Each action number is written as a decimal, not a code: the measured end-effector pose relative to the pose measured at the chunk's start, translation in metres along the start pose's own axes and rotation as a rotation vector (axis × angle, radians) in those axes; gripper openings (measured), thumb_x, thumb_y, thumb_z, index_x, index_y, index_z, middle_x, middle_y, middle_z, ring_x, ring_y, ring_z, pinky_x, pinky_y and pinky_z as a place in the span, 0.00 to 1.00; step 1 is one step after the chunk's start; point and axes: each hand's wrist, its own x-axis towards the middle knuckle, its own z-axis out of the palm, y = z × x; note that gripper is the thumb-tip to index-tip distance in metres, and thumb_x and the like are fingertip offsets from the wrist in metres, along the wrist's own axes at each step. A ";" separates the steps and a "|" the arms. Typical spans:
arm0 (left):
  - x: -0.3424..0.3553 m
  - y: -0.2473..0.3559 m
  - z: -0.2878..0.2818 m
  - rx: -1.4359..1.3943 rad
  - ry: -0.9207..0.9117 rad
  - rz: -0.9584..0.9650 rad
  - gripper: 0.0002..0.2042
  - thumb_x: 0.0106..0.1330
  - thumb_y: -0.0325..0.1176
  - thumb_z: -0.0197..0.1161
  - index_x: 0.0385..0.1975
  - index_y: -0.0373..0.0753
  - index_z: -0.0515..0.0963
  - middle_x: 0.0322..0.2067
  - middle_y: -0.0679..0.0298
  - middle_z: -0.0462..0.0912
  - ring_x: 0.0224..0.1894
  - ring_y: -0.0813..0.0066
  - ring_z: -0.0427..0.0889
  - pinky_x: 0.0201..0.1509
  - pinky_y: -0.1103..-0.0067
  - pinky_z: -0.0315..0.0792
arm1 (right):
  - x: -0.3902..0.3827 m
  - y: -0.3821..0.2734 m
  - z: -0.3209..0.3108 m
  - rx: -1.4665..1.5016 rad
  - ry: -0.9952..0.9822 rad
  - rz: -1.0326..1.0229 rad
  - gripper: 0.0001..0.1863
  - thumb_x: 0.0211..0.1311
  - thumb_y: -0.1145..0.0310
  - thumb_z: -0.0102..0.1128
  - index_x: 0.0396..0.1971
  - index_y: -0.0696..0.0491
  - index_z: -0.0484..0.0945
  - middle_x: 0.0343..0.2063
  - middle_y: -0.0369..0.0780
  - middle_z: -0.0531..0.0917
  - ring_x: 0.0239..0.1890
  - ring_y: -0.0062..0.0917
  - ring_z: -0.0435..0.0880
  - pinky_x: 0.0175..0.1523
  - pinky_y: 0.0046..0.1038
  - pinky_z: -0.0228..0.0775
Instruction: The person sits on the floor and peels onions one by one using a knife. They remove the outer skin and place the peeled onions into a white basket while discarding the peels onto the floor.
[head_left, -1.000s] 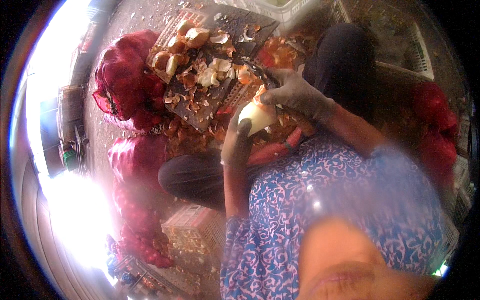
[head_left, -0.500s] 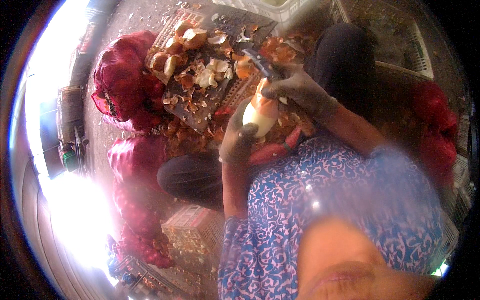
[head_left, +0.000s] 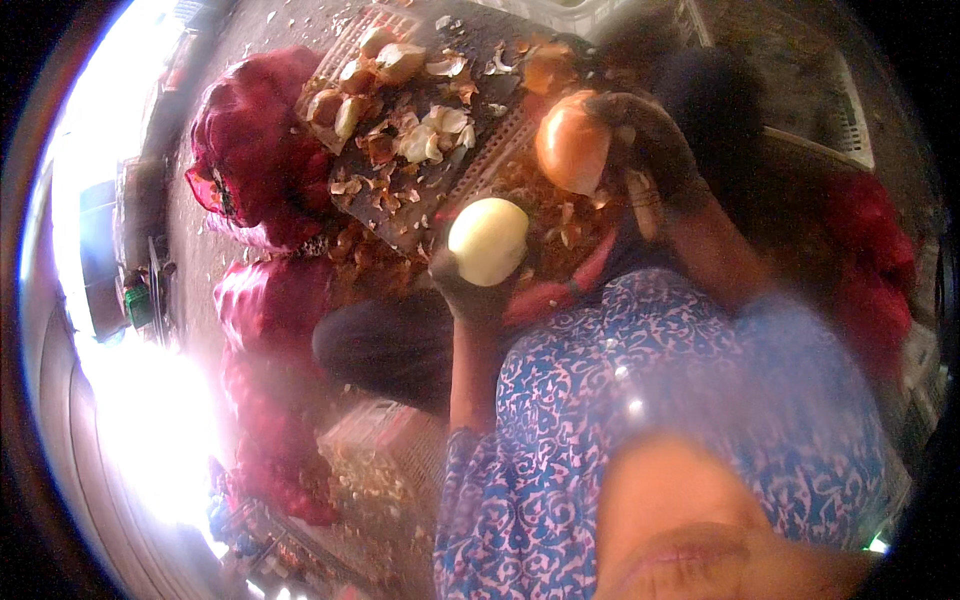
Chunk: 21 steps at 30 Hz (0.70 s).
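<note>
My left hand (head_left: 468, 290), in a dark glove, grips a pale peeled onion (head_left: 488, 242) from below, its fingers mostly hidden by the onion. To the right and farther out, my gloved right hand (head_left: 645, 140) has its fingers on an onion still in orange-brown skin (head_left: 572, 143). The two onions are apart. No dark-handled tool can be made out in my right hand now. Beyond them, a dark board (head_left: 395, 215) bears loose skins and white peelings (head_left: 432, 133). Several brown onions (head_left: 398, 62) lie on its far left part.
Red mesh sacks (head_left: 255, 130) stand along the left, with another red sack (head_left: 870, 265) at the right. A pale plastic crate (head_left: 850, 110) is at the far right. Low on the left sits a box-like crate (head_left: 385, 440). My bent knee (head_left: 385, 350) is beside the skins.
My hands have moved apart. The onion in my left hand now shows no brown skin; my right hand has gone outward to a brown-skinned onion. The dark-handled tool no longer shows.
</note>
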 end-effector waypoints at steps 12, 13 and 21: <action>0.020 -0.025 -0.013 0.041 0.294 -0.104 0.40 0.55 0.30 0.76 0.63 0.38 0.55 0.46 0.57 0.79 0.46 0.65 0.82 0.53 0.70 0.77 | 0.006 0.005 0.053 -1.478 -0.109 -0.216 0.17 0.74 0.60 0.54 0.48 0.60 0.79 0.35 0.51 0.83 0.35 0.34 0.85 0.37 0.33 0.73; 0.027 -0.024 -0.011 0.192 0.252 -0.083 0.38 0.55 0.30 0.76 0.62 0.38 0.56 0.46 0.58 0.79 0.46 0.65 0.82 0.53 0.71 0.77 | 0.005 0.004 0.053 -1.457 -0.130 -0.219 0.16 0.74 0.61 0.54 0.46 0.59 0.79 0.32 0.52 0.83 0.33 0.36 0.85 0.36 0.33 0.72; 0.047 -0.018 0.029 0.667 0.128 0.248 0.26 0.60 0.29 0.71 0.55 0.33 0.67 0.48 0.57 0.78 0.47 0.70 0.80 0.54 0.74 0.75 | -0.013 -0.001 0.068 -1.275 -0.261 -0.279 0.16 0.76 0.59 0.50 0.39 0.56 0.81 0.23 0.45 0.82 0.25 0.35 0.83 0.50 0.45 0.63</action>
